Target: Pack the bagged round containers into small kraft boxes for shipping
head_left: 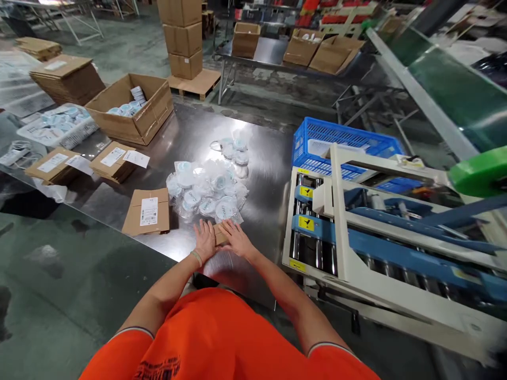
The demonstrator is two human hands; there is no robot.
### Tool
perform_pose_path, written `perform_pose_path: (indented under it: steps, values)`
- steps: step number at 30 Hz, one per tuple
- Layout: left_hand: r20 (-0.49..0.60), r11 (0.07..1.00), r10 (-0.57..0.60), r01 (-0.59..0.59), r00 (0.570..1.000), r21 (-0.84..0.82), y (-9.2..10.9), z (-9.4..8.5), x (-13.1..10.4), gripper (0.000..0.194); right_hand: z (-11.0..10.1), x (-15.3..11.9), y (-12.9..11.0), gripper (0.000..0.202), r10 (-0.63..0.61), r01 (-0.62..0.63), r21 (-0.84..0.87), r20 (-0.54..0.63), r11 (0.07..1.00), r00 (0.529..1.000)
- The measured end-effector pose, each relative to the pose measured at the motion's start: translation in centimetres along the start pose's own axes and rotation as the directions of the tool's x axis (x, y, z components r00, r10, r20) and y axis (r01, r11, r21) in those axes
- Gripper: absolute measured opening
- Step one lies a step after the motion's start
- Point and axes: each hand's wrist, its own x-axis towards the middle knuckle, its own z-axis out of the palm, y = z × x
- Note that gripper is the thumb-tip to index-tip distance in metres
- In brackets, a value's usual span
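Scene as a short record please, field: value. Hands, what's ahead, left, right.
left hand: fingers extended, touching a small cardboard piece
right hand: fingers extended, resting on the same piece
surface: metal table
ahead: pile of clear-bagged round items
left: labelled flat cardboard stack; farther off, open carton holding round items
right: roller conveyor with blue crate behind it
unclear: whether the cardboard piece is folded shut

White glare on steel table (267,174), shadow under its left end, wide-angle stretch, blurred right edge
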Motion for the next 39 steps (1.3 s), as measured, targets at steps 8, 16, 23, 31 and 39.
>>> perform_pose_path:
  steps: [8, 16, 23, 31, 39]
  values:
    - [0.008, 0.976, 0.136, -0.136, 0.991, 0.168, -0.2, 0.6, -0.7, 0.083, 0.4, -1.0, 0.8, 0.111, 0.052, -0.048, 0.053, -0.080, 0.997, 0.995]
    - [0.085, 0.858, 0.469, -0.476, 0.879, 0.191, 6.3, 5.0, 4.7, 0.080, -0.5, -7.7, 7.1, 0.093, 0.312, -0.276, 0.184, -0.213, 0.943, 0.926]
    - [0.090, 0.829, 0.535, -0.543, 0.840, 0.133, 16.9, 5.9, 19.5, 0.080, 6.2, -12.4, 8.9, 0.065, 0.609, -0.628, 0.192, -0.559, 0.755, 0.562]
    - [0.157, 0.719, 0.681, -0.693, 0.716, 0.041, 28.9, 9.9, 30.0, 0.080, 11.5, -13.9, 7.9, 0.032, 0.538, -0.688, -0.040, -0.590, 0.725, 0.602]
    - [-0.180, 0.677, 0.513, -0.525, 0.839, -0.515, 34.3, 12.6, 24.8, 0.124, 9.3, -14.4, 8.3, 0.031, 0.490, -0.593, 0.022, -0.587, 0.805, 0.644]
